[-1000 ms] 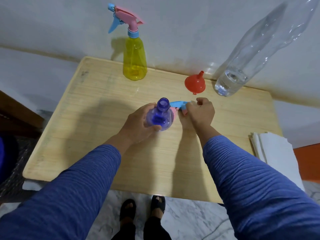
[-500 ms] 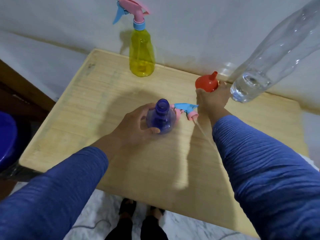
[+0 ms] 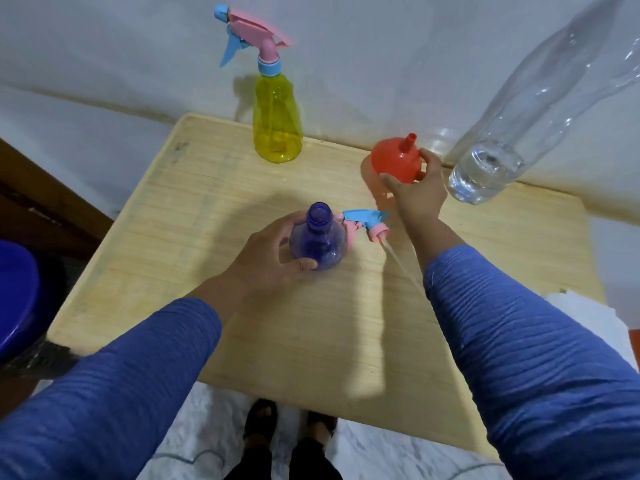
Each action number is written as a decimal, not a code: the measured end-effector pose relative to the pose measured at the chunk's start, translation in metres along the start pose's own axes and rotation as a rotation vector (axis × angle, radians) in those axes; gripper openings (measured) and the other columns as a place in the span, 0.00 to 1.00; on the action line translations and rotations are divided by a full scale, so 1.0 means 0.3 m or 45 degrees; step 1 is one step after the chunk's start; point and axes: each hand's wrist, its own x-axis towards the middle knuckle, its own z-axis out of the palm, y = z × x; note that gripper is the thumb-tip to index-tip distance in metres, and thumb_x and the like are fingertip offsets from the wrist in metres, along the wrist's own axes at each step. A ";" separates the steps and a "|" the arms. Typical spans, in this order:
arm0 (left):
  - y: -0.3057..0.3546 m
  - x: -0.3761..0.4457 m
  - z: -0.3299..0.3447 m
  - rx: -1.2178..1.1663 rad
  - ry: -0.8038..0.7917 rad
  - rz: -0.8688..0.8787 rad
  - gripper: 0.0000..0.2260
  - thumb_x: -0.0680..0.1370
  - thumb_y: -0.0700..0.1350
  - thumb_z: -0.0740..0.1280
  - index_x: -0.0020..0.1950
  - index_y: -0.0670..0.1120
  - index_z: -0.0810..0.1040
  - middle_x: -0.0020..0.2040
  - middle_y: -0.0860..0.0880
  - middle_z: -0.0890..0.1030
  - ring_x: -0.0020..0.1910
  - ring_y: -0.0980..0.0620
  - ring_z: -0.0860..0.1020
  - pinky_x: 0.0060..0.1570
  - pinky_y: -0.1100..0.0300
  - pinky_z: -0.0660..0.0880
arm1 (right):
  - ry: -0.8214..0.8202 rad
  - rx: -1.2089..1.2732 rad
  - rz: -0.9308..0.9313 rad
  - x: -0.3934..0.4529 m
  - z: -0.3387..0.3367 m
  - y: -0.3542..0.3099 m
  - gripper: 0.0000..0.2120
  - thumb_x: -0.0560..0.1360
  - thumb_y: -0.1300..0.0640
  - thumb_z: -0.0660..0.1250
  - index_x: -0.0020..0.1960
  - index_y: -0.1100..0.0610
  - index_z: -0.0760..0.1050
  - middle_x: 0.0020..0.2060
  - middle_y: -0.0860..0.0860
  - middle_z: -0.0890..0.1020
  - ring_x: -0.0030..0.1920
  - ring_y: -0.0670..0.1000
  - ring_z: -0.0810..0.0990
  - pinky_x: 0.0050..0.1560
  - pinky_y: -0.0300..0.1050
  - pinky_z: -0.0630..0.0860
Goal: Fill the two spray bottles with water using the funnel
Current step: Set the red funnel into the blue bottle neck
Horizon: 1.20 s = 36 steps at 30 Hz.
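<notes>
A blue spray bottle [image 3: 320, 242] stands uncapped near the middle of the wooden table [image 3: 207, 209], and my left hand [image 3: 266, 259] grips its body. Its blue and pink spray head [image 3: 365, 223] lies on the table just right of it, its thin tube trailing toward me. My right hand [image 3: 417, 190] grips the rim of a red funnel [image 3: 396, 159], which sits spout up at the back right. A yellow spray bottle [image 3: 277, 123] with its pink spray head on stands at the back edge.
A large clear plastic bottle [image 3: 512, 140] with some water in its base stands at the back right, close to the funnel. White paper or cloth [image 3: 585, 317] lies off the table's right edge. A blue round object [image 3: 15, 296] sits at far left. My feet [image 3: 287, 424] show below.
My right hand let go of the spray head, left it lying on the table, and reached back to the red funnel, which it now grips. My left hand stays on the blue bottle.
</notes>
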 end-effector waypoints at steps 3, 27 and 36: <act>0.006 -0.001 -0.001 0.002 -0.004 0.005 0.31 0.69 0.42 0.76 0.62 0.65 0.65 0.56 0.73 0.69 0.55 0.68 0.72 0.57 0.76 0.67 | -0.073 0.029 -0.054 -0.050 -0.017 -0.033 0.37 0.63 0.55 0.79 0.68 0.50 0.68 0.60 0.51 0.77 0.58 0.51 0.77 0.61 0.47 0.75; 0.037 -0.015 -0.002 -0.096 -0.052 0.064 0.30 0.67 0.42 0.74 0.67 0.49 0.70 0.61 0.51 0.77 0.59 0.51 0.76 0.60 0.60 0.70 | -0.180 -0.018 -0.583 -0.352 -0.162 -0.195 0.16 0.72 0.65 0.69 0.58 0.54 0.77 0.42 0.38 0.79 0.43 0.37 0.77 0.47 0.32 0.74; 0.038 -0.016 -0.004 -0.044 -0.032 0.087 0.29 0.70 0.41 0.75 0.68 0.48 0.69 0.60 0.53 0.75 0.57 0.55 0.74 0.58 0.64 0.68 | -0.294 -0.231 -0.859 -0.378 -0.151 -0.232 0.14 0.72 0.63 0.70 0.56 0.56 0.80 0.49 0.48 0.83 0.46 0.47 0.79 0.48 0.29 0.72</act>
